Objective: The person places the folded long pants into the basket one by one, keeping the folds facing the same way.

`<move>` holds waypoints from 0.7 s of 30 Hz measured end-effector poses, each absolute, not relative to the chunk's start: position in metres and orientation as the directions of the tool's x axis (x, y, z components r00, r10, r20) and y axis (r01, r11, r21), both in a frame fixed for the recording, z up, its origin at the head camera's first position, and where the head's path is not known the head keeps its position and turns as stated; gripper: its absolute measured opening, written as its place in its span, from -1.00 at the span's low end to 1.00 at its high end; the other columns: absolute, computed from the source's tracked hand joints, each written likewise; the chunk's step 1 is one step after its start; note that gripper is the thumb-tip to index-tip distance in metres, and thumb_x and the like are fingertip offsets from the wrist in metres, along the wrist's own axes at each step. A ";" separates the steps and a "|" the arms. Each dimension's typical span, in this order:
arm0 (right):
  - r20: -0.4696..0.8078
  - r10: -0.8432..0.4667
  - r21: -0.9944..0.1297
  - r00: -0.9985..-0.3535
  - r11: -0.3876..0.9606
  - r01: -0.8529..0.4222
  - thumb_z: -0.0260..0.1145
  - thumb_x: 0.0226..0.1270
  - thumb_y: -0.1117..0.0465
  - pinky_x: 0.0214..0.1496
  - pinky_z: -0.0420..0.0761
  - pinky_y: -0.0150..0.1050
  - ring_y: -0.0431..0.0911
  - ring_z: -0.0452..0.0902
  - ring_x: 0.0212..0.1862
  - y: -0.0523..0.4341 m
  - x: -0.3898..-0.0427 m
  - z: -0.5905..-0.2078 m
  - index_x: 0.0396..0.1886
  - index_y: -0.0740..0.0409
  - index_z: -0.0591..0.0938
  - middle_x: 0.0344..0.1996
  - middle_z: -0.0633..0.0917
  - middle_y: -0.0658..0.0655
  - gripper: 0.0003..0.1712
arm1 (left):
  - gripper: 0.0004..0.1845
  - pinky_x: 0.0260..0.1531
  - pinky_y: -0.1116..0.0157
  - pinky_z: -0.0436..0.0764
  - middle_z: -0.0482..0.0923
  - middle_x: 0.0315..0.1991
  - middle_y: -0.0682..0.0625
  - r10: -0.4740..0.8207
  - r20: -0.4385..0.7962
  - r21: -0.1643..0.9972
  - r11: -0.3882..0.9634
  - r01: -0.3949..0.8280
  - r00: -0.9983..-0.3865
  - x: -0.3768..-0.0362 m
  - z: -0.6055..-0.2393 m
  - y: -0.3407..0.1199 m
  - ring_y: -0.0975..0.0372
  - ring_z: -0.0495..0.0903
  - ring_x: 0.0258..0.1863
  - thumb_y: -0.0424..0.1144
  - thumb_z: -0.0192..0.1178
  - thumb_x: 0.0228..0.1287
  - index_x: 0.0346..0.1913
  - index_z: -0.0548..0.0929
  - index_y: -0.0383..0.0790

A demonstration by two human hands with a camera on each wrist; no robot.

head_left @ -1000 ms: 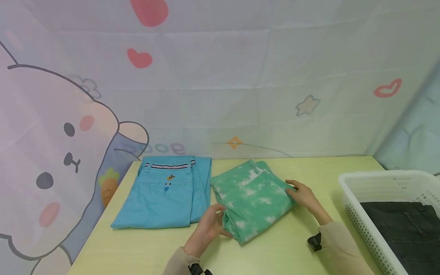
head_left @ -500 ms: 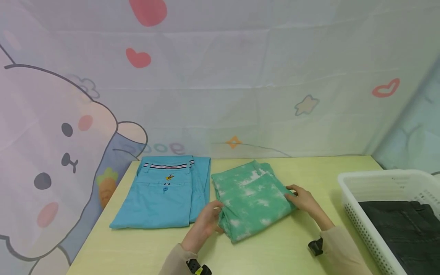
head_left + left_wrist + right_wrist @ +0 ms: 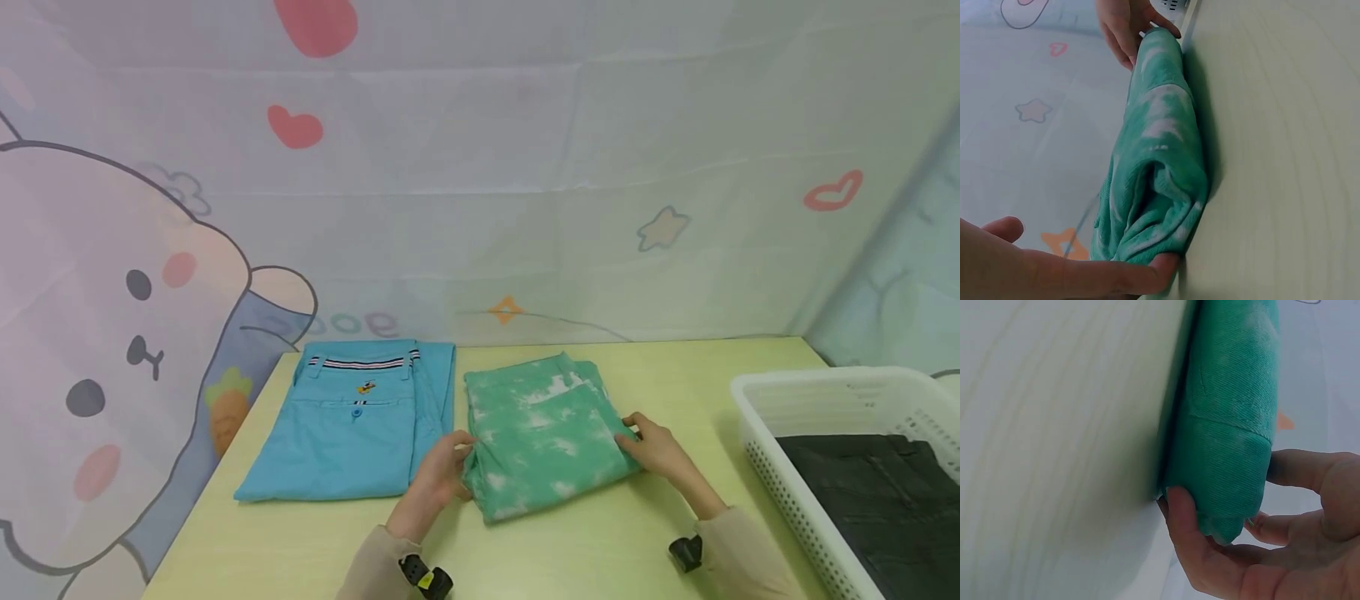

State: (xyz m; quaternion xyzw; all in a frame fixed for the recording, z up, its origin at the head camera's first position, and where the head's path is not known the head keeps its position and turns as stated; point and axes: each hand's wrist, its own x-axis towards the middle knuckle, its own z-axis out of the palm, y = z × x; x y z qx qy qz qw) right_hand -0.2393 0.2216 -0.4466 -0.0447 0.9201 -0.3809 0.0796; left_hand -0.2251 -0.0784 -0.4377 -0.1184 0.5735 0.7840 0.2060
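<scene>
As both hands close in on the green cloth, we look to be in the tidying stage: folding seems done, squaring up under way. It sits mid-bench, just right of the blue pants, its near edge slanting up to the right. On one side, the left hand: its fingers are fairly straight, one laid along the end of the bundle, another standing off in the wrist view, so more a steadying touch than a grip. Across from it, the right hand has its fingers bent round the folded edge, pinching it from both faces. Whether that edge is lifted clear of the bench, I can't tell.

What does the next move call for? Straightening that slant, I'd say, and tucking in the layer that peeks out at the far right corner, without pulling the fold apart.

And look at that fabric! Sturdy twill ribs up close, a stitched seam across the edge, white cloudy patches over the green. At the left end the layers curl into a soft, hollow roll; that end should squash easily. The blue pants lie flat and smooth, with a striped waistband and a buttoned pocket. Far right, the basket is white plastic, pierced with small holes, a seamed black garment inside.
</scene>
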 end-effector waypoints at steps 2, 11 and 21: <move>-0.115 -0.142 -0.707 -0.983 0.707 -0.019 0.04 0.32 0.19 -0.47 0.55 -0.24 0.04 0.52 -0.29 0.221 -0.238 -0.448 0.07 0.47 0.29 -0.14 0.49 0.49 -0.53 | -0.19 0.06 -0.41 -0.24 -0.34 0.34 -0.46 0.178 -0.425 0.848 -0.265 -0.459 -0.888 -0.226 -0.438 -0.079 -0.27 -0.44 0.31 -0.25 -0.15 0.17 0.36 -0.36 -0.37; -0.133 -0.166 -0.697 -0.977 0.717 -0.027 0.03 0.32 0.22 -0.51 0.55 -0.24 0.02 0.54 -0.35 0.216 -0.231 -0.445 0.02 0.52 0.26 -0.14 0.48 0.53 -0.55 | -0.15 0.10 -0.37 -0.29 -0.32 0.35 -0.44 0.134 -0.446 0.833 -0.298 -0.466 -0.885 -0.230 -0.436 -0.084 -0.23 -0.48 0.32 -0.28 -0.15 0.16 0.35 -0.46 -0.34; -0.127 -0.160 -0.699 -0.979 0.714 -0.026 0.03 0.32 0.24 -0.52 0.57 -0.24 0.02 0.55 -0.35 0.214 -0.229 -0.446 0.01 0.52 0.25 -0.14 0.49 0.55 -0.57 | -0.02 -0.09 -0.48 -0.23 -0.24 0.36 -0.39 0.199 -0.420 0.834 -0.300 -0.463 -0.885 -0.291 -0.541 -0.108 -0.24 -0.52 0.30 -0.07 0.11 0.12 0.37 -0.38 -0.12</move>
